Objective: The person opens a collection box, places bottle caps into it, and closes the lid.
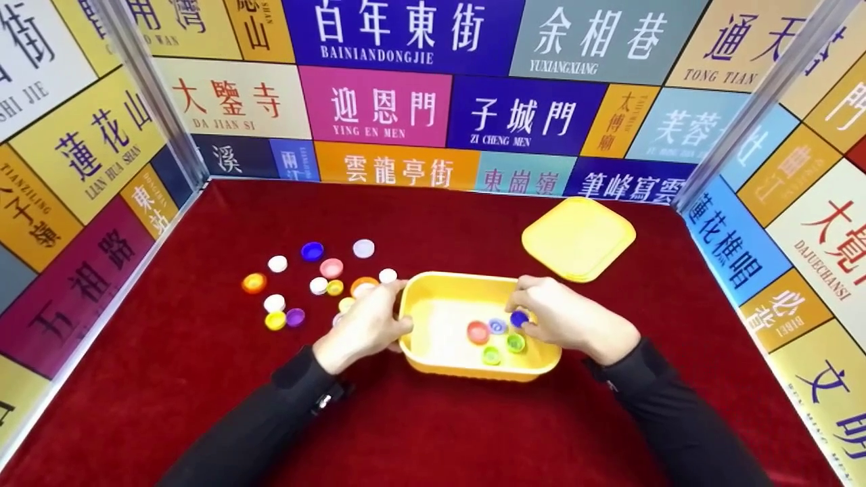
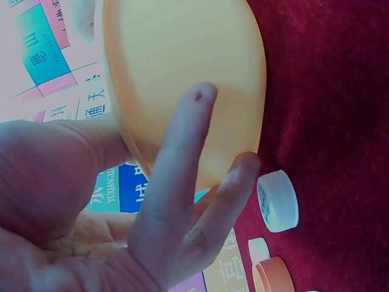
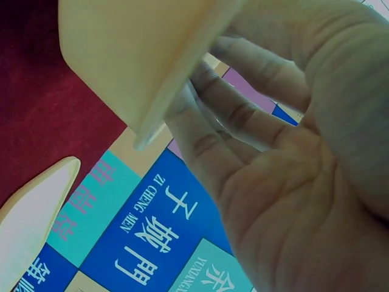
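A yellow rectangular plastic box stands on the red cloth with several bottle caps inside, among them a red cap and a green cap. My left hand grips the box's left end, its thumb over the rim and fingers against the outer wall. Reaching over the right rim, my right hand pinches a dark blue bottle cap inside the box. In the right wrist view the box wall hides its fingertips and that cap.
Several loose caps lie left of the box, including a purple cap, an orange cap and a blue cap. A yellow lid lies behind on the right. Printed panels wall in the table's back and sides.
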`<state>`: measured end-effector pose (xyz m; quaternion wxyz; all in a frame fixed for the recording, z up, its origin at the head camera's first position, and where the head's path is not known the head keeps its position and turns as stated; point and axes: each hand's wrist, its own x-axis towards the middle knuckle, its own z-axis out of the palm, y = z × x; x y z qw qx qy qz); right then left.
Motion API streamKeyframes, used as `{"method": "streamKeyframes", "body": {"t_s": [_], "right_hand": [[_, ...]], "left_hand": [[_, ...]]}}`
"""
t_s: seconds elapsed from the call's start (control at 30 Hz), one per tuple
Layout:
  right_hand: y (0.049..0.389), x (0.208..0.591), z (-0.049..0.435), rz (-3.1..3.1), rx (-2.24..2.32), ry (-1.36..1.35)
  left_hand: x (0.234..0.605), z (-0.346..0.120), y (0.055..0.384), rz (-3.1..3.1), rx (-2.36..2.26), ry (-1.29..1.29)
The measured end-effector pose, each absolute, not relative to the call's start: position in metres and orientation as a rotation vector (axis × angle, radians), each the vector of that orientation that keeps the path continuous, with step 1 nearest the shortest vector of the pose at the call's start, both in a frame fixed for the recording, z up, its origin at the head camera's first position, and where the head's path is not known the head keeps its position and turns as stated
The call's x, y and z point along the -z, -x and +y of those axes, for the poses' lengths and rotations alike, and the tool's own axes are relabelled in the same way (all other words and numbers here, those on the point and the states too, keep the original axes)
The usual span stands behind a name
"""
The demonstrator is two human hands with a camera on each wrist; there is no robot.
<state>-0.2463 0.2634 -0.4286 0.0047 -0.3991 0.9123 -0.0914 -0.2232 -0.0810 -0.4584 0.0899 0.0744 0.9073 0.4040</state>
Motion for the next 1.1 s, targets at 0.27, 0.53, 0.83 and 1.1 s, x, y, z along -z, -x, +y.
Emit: {"method": "streamKeyframes", "body": {"t_s": [0.27,0.53,0.83,1.1], "right_hand": [[0.245,0.431,0.266,2.846,0.322,1.239],[0.244,0.429,0.272,2.893,0.396,1.311],[0.238,0.426,0.278,2.906,0.491,1.218],[0.235,0.425,0.288,2.963,0.582,1.257]], "left_hand": [[0.461,-0.081,0.223,2.682,-1.213,-0.208],[0.461,-0.081,0.224,2.671,-1.24,-0.211],[0.461,-0.08,0.225,2.683,-1.233,-0.229],[0.461,-0.081,0.225,2.704,-1.225,-0.254]]}}
